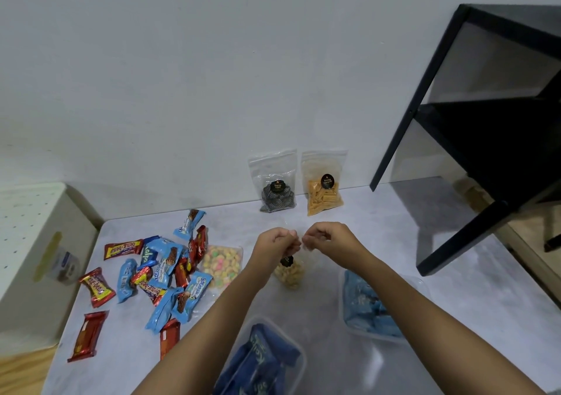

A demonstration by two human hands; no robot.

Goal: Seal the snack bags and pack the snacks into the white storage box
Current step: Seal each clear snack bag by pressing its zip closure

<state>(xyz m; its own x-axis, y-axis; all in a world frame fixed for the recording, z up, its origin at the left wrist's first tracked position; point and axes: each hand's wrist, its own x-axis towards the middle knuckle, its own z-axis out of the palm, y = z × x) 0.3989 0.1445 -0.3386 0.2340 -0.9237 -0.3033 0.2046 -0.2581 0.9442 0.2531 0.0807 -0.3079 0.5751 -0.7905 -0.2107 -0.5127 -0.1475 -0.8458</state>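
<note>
- The step in hand is the sealing. The left hand (277,241) and the right hand (326,238) hold the clear snack bag (290,274) upright on the table (334,318), near the middle.
- The grip of each hand is pinching the bag's top edge, and the two grips are close side by side.
- I cannot tell if the closing strip is already shut.
- Next, I judge, the fingers must press along the strip to both corners. Then the bag goes to the white box (36,227) at the left, probably the storage box.

- Dim, flat, cool indoor light.
- Soft shadow beneath the black shelf (501,127) falls on the table (364,212).
- Wide-angle bending at edges; slightly soft throughout.
</note>
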